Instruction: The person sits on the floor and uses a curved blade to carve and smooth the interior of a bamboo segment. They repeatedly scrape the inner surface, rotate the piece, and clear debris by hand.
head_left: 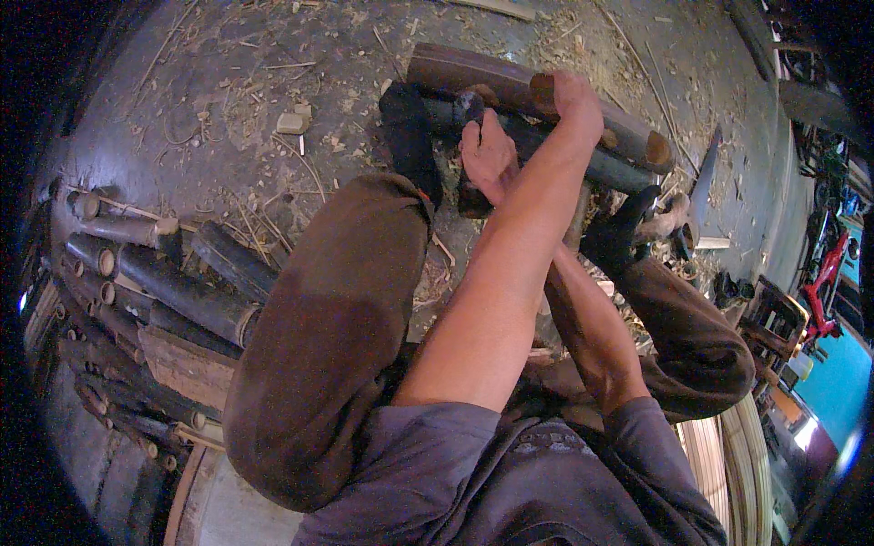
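My forearms cross, the left over the right. A brown bamboo pole [473, 71] with pale oval cuts lies across the floor beyond my feet. My left hand [578, 105] is bent over its middle and closed against it, with the fingertips hidden. Nearer to me, my right hand [492, 156] is curled beside a dark object with a rounded end [469, 105]; what its fingers hold cannot be made out. Alongside the brown pole runs a darker pole [601, 168], between my dark-covered left foot [410, 136] and right foot [624, 227].
Many cut bamboo lengths [173, 287] are piled at the left. A saw-like blade [706, 187] lies beyond my right foot. Shavings and thin strips litter the floor, with a pale block [293, 121] among them. A red object [827, 282] stands at the far right.
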The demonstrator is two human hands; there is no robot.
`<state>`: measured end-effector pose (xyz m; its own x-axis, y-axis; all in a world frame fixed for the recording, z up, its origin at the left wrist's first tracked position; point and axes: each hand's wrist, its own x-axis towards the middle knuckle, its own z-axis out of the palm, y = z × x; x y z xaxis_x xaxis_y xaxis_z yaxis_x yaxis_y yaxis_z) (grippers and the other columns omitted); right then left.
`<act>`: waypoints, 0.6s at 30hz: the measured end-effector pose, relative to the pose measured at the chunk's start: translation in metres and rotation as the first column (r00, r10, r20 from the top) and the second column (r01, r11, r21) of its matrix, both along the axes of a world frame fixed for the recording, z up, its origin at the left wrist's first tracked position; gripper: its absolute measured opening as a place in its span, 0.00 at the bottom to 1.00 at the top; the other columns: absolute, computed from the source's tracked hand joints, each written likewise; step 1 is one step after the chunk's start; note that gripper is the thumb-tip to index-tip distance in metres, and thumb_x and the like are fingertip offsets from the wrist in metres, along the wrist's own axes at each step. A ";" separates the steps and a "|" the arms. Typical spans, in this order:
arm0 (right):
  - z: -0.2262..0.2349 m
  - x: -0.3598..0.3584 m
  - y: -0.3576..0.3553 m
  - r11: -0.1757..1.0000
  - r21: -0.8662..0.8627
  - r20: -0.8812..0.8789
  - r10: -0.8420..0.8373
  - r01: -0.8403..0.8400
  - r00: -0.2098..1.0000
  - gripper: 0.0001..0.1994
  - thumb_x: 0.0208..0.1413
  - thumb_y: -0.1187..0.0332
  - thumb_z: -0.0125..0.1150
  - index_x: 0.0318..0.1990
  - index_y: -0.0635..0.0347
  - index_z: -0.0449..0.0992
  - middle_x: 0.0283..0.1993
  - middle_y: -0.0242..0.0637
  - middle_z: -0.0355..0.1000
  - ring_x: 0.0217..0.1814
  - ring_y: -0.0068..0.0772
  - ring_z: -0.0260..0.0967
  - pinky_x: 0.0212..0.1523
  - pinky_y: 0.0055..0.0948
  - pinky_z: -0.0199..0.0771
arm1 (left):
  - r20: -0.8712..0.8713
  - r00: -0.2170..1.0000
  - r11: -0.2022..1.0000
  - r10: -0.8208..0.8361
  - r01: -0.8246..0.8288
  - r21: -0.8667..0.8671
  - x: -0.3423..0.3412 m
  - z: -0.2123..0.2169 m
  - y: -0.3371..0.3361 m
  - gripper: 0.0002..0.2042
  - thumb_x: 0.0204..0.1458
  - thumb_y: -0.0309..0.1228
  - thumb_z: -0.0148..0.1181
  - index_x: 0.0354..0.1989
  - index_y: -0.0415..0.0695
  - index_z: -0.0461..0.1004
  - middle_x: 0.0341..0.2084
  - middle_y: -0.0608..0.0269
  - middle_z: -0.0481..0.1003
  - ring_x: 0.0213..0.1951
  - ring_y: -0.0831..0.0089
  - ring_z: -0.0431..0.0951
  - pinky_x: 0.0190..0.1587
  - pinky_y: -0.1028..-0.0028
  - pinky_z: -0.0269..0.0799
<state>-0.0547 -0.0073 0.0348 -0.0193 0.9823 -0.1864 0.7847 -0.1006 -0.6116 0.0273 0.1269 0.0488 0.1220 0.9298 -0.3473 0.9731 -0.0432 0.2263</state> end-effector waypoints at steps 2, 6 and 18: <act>0.017 -0.022 -0.008 0.998 -0.036 -0.005 0.054 -0.054 0.999 0.14 0.59 0.63 0.44 0.44 0.66 0.64 0.30 0.50 0.74 0.33 0.54 0.73 0.37 0.46 0.72 | -0.033 0.996 0.996 0.086 -0.085 0.027 -0.015 -0.023 0.003 0.14 0.54 0.31 0.50 0.47 0.52 0.77 0.48 0.63 0.75 0.52 0.69 0.72 0.55 0.64 0.60; 0.013 0.002 0.003 0.994 -0.106 -0.031 -0.006 0.003 1.000 0.17 0.58 0.60 0.44 0.45 0.67 0.63 0.32 0.54 0.73 0.37 0.57 0.72 0.40 0.48 0.71 | 0.016 0.998 0.997 -0.057 0.056 0.054 0.002 0.002 -0.005 0.14 0.54 0.32 0.50 0.47 0.50 0.77 0.48 0.62 0.74 0.52 0.66 0.71 0.56 0.62 0.59; 0.027 -0.014 -0.002 0.987 -0.143 -0.014 0.069 -0.071 0.998 0.16 0.56 0.62 0.47 0.46 0.64 0.64 0.37 0.62 0.70 0.41 0.68 0.68 0.41 0.56 0.67 | 0.030 0.998 0.994 0.049 -0.051 0.092 -0.014 -0.021 -0.005 0.14 0.51 0.34 0.54 0.46 0.49 0.77 0.45 0.64 0.75 0.51 0.66 0.72 0.51 0.63 0.62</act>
<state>-0.0683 -0.0097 0.0614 -0.0893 0.9417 -0.3244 0.7877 -0.1326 -0.6016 0.0132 0.1222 0.0282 0.0829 0.9631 -0.2561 0.9681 -0.0168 0.2500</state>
